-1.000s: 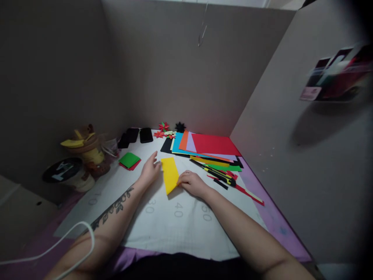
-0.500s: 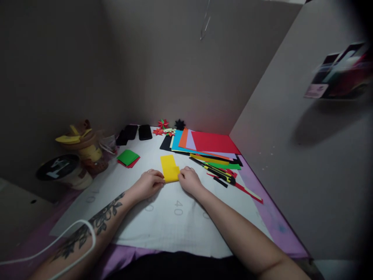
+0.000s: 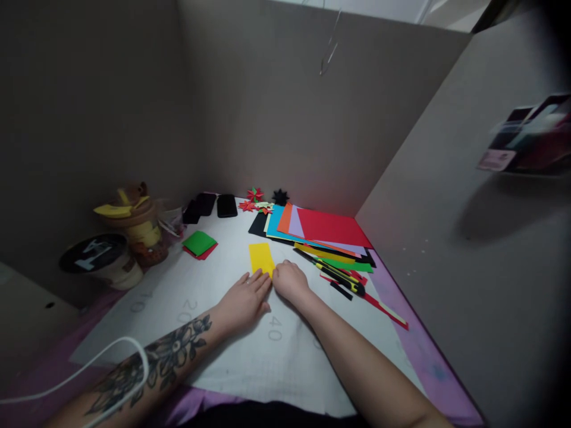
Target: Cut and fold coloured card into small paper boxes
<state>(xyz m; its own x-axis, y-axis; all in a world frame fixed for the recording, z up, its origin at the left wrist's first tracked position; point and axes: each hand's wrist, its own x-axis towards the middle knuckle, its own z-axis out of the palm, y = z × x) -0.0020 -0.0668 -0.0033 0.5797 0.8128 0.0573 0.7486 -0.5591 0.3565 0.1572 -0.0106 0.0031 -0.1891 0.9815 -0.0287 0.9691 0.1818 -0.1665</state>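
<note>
A small piece of yellow paper (image 3: 261, 257), seemingly folded, lies on the white sheet in front of me. My left hand (image 3: 245, 300) rests with fingers stretched out, their tips pressing on the paper's near edge. Curled at the right near corner, my right hand (image 3: 291, 278) grips the paper between thumb and fingers; its fingertips are mostly hidden. To the right lies a black and yellow utility knife (image 3: 341, 278) among offcut strips of paper. Green squares (image 3: 198, 242) are stacked over red ones to the left.
Coloured sheets (image 3: 332, 226) are piled at the back right. Folded paper stars (image 3: 254, 195) and a black phone-like object (image 3: 227, 205) stand along the back. A cup with a black lid (image 3: 100, 255) is at the left. A white cable (image 3: 145, 362) crosses my left forearm.
My left hand has gone from pinching the paper's left corner to lying flat along its near edge. The paper now looks like a plain narrow rectangle. The view has shifted slightly.
</note>
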